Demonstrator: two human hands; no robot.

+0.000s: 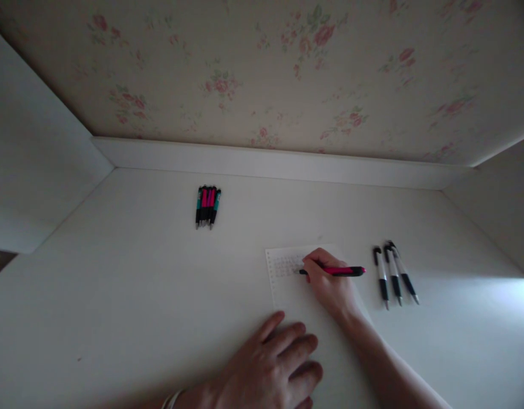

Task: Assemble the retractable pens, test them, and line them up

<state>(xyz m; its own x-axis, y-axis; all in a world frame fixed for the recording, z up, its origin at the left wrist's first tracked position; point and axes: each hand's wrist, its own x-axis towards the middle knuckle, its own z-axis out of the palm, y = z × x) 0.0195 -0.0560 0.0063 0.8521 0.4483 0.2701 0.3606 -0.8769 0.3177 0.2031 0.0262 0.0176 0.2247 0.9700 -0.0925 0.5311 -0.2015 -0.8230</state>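
A pink and black pen [345, 271] is gripped in my right hand [329, 284], its tip pointing left onto the sheet of paper [283, 291]. Rows of small handwriting run across the upper part of the sheet, partly covered by my fingers. Punched holes line the paper's left edge. My left hand [273, 366] lies flat with its fingers spread, over the lower part of the sheet. A bracelet or band circles the left wrist.
Several pens [208, 205] in teal, pink and black lie bunched at the back left of the white desk [138, 272]. Three white and black pens [393, 275] lie right of the paper. Floral wallpaper [219, 85] and white side panels [32, 142] bound the desk.
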